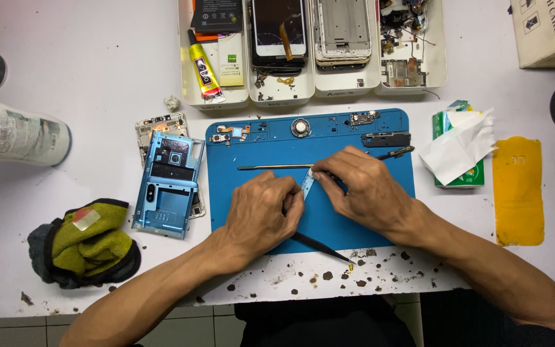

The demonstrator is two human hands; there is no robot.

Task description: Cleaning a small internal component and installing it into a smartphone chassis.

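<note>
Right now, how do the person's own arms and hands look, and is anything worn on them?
Both forearms are bare, with no sleeves in view. The left hand and right hand wear no gloves, rings or watch.

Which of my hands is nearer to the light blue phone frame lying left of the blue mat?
Left. The left hand rests on the blue mat just right of the light blue phone frame; the right hand is farther right, beyond it.
</note>
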